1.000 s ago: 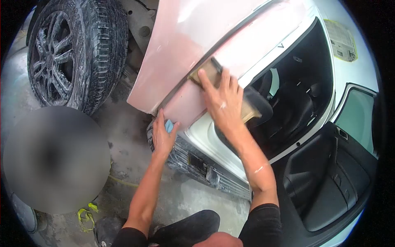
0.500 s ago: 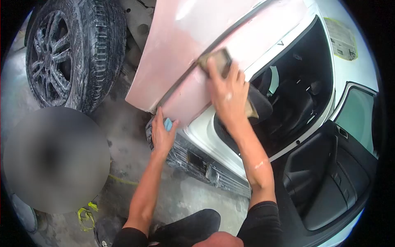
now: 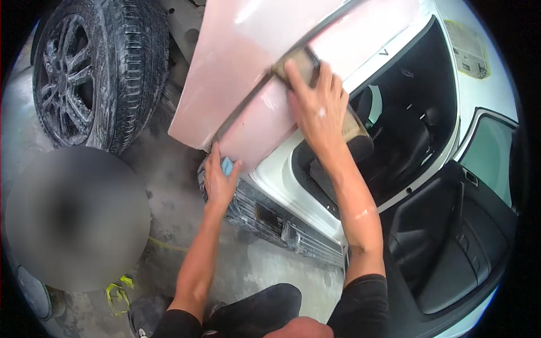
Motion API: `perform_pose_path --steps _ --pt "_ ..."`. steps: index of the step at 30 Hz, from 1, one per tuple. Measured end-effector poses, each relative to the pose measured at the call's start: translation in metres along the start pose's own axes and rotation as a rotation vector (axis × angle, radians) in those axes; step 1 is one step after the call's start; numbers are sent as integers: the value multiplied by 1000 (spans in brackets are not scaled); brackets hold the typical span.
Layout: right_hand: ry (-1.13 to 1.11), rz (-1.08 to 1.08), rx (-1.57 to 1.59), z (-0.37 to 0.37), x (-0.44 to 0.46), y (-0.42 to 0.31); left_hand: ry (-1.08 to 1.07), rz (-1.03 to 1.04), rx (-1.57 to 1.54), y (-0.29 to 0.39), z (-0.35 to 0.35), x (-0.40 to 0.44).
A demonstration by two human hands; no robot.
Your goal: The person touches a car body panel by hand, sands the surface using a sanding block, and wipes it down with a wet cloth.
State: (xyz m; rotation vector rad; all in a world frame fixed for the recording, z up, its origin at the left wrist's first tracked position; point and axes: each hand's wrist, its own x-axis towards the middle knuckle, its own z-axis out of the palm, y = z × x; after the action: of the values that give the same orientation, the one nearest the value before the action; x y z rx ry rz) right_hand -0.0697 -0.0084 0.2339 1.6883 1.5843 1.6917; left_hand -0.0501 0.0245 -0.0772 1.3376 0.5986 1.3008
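My right hand (image 3: 320, 112) is closed over a long tan sanding block (image 3: 355, 125) lying against the pinkish car panel (image 3: 256, 127). One end of the block reaches the dark gap between that panel and a second pink panel (image 3: 231, 56); the other end extends over the edge of the door opening. My left hand (image 3: 217, 176) rests at the lower end of the panel, its fingertips near the gap. Between its thumb and fingers sits a small light-blue piece (image 3: 226, 166), perhaps a sponge or folded cloth; its kind is unclear.
To the right, an open black-lined car door (image 3: 445, 242) stands beside the opening with a dark seat (image 3: 394, 138). A dusty wheel (image 3: 101, 79) is at upper left. Newspaper (image 3: 469, 50) is taped to the white body. Yellow-green tape (image 3: 117, 298) lies on the floor.
My right hand and the sanding block have shifted slightly up and right across the panel, showing more of the block's lower end. My left hand stays at the panel's lower end.
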Motion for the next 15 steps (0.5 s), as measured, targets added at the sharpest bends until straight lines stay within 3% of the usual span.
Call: perform_pose_path --steps 2,6,8,11,14,15 --pt "105 19 -5 5 5 -1 19 13 8 3 2 3" --pt "-23 -47 105 6 -52 -5 12 -9 20 4 -3 3" --pt "91 -130 47 15 -44 10 13 -4 0 4 2 7" --pt "108 26 -50 -1 17 15 14 22 -13 -7 5 1" --pt "94 90 -136 9 4 2 6 16 -16 -5 3 4" --pt "73 8 -140 24 -19 -4 6 16 -16 -6 4 6"
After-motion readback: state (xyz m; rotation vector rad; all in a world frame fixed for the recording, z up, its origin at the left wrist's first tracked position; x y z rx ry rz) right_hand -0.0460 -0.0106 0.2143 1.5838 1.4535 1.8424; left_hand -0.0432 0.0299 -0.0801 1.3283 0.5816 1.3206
